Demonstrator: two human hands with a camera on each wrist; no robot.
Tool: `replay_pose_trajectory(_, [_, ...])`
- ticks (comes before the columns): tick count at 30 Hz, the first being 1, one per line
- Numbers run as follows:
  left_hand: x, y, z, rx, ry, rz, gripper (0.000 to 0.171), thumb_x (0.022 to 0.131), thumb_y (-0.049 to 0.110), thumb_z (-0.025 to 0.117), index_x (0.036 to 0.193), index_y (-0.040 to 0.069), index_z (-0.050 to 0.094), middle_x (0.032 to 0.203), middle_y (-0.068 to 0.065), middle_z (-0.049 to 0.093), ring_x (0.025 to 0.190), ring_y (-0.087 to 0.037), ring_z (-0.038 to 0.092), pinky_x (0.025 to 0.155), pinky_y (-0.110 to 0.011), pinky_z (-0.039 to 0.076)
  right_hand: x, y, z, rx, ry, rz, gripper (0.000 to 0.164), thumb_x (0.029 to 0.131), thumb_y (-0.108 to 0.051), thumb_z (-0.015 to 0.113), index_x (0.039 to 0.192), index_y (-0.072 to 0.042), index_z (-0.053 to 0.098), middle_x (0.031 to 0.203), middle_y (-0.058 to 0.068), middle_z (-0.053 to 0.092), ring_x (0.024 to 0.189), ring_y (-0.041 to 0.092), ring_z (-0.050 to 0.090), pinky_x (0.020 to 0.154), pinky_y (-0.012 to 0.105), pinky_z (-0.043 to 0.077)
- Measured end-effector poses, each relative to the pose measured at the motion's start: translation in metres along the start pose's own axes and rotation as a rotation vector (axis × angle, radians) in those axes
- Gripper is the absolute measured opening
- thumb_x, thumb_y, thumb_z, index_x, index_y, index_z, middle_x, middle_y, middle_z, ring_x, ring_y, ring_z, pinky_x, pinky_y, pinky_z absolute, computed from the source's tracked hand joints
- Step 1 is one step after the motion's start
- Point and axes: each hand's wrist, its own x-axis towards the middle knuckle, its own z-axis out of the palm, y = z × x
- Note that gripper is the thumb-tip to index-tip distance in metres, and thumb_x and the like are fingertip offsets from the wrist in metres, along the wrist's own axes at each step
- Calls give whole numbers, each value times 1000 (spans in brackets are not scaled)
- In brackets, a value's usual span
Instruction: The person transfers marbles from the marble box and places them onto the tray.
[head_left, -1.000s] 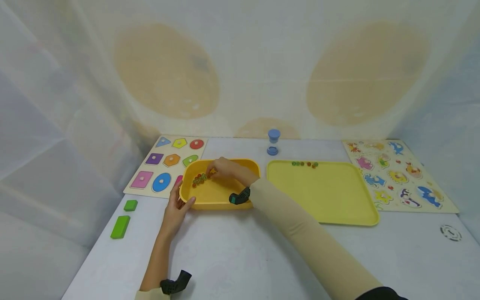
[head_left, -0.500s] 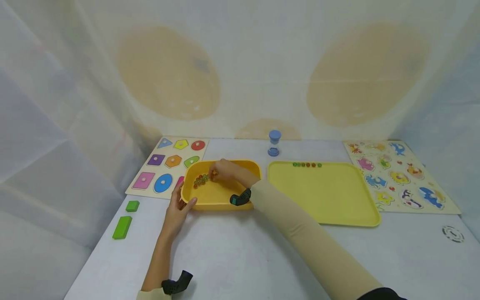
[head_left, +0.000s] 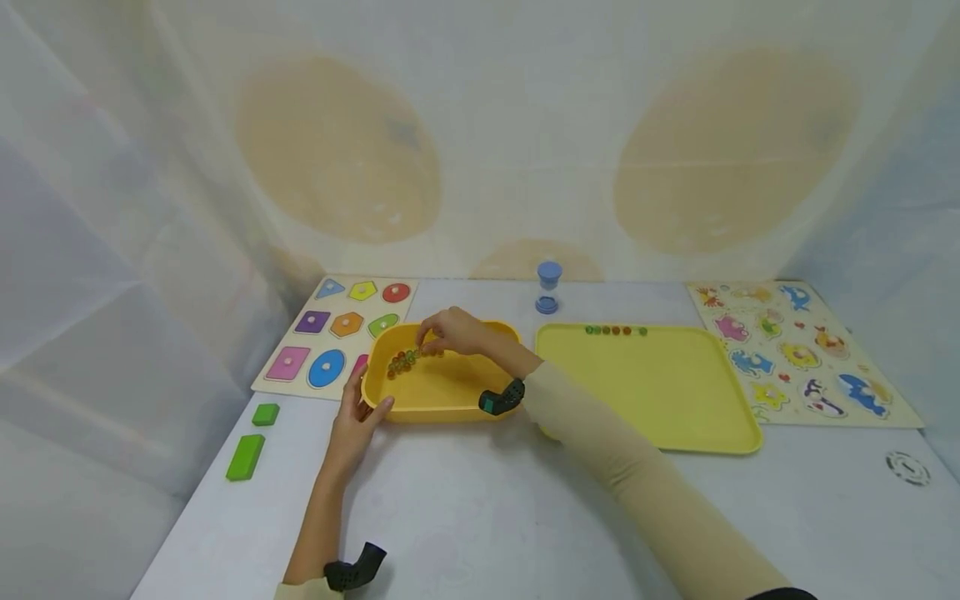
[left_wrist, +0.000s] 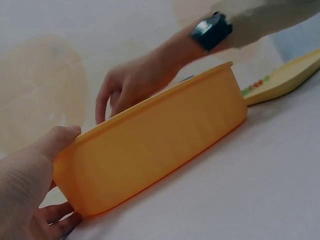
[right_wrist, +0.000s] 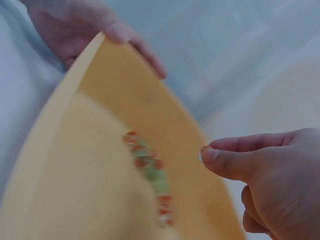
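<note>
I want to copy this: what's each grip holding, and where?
The left grip holds the oblong orange-yellow plastic tray by its left end. The right grip pinches a small orange-and-white piece, maybe a marble; its held part is hidden.

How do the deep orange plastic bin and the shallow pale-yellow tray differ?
The deep orange plastic bin has tall walls; the shallow pale-yellow tray has a low rim. The person's left hand grips the bin, while no hand holds the tray. Red and green beads cluster in the bin but line up along the tray's far edge. Both have rounded corners.
</note>
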Motion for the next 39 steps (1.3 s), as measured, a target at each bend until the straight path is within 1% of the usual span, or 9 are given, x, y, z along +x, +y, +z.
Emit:
replay_pose_trajectory(4, [4, -4, 0, 4, 6, 7, 70, 84, 36, 60, 139, 41, 16, 149, 9, 15, 134, -21, 23, 102, -39, 33, -42, 5, -33, 50, 143, -46, 17, 85, -24, 61, 96, -14, 68, 49, -5, 37, 46, 8, 25, 47, 19, 25])
replay_pose_trajectory(12, [3, -6, -6, 8, 17, 7, 70, 84, 37, 60, 139, 43, 16, 148, 10, 15, 134, -19, 23, 103, -38, 32, -159, 57, -59, 47, 313, 126, 15, 83, -21, 63, 95, -14, 67, 49, -7, 25, 43, 6, 20, 42, 21, 22])
replay_pose_trajectory(16, [1, -8, -10, 14, 27, -5, 70, 84, 37, 59, 139, 43, 15, 148, 10, 15, 134, -17, 23, 103, -37, 32, -208, 88, -51, 39, 321, 255, 17, 83, -21, 63, 96, -11, 67, 49, 0, 29, 43, 5, 18, 42, 22, 22])
replay_pose_trajectory(17, [1, -8, -10, 15, 28, -7, 70, 84, 37, 59, 139, 43, 15, 148, 10, 15, 134, -17, 23, 103, -37, 32, -218, 95, -49, 31, 318, 285, 17, 83, -22, 63, 96, -11, 67, 51, 3, 39, 43, 5, 17, 42, 23, 22])
replay_pose_trajectory(22, [0, -8, -12, 11, 33, -8, 72, 84, 37, 60, 140, 40, 15, 148, 9, 16, 134, -19, 23, 103, -38, 32, -245, 116, -43, -7, 251, 404, 15, 84, -20, 62, 96, -13, 67, 56, 6, 43, 47, 8, 22, 46, 23, 22])
replay_pose_trajectory(26, [0, -9, -12, 2, 31, -9, 72, 84, 37, 60, 140, 40, 15, 148, 9, 16, 134, -20, 24, 103, -39, 32, -246, 116, -45, -47, 225, 413, 19, 85, -18, 61, 101, -11, 67, 53, -2, 36, 48, 10, 26, 46, 22, 22])
replay_pose_trajectory(30, [0, -9, -11, -5, 25, -8, 72, 84, 36, 60, 140, 40, 15, 148, 9, 16, 134, -20, 24, 103, -39, 32, -228, 98, -54, -43, 269, 349, 23, 86, -18, 60, 106, -8, 65, 52, -3, 37, 45, 8, 29, 43, 22, 26])
replay_pose_trajectory(35, [1, -8, -12, -11, 15, -8, 73, 83, 35, 61, 140, 40, 15, 148, 10, 16, 134, -20, 25, 102, -37, 33, -172, 64, -62, 17, 340, 177, 23, 85, -20, 61, 105, -10, 66, 48, -5, 29, 40, 5, 22, 41, 22, 25])
replay_pose_trajectory(39, [2, -9, -15, -26, -12, 11, 74, 83, 33, 63, 140, 41, 16, 148, 11, 15, 134, -21, 25, 101, -37, 34, -117, 35, -59, 70, 326, 56, 20, 84, -19, 62, 102, -13, 68, 48, -4, 26, 41, 8, 19, 41, 23, 22])
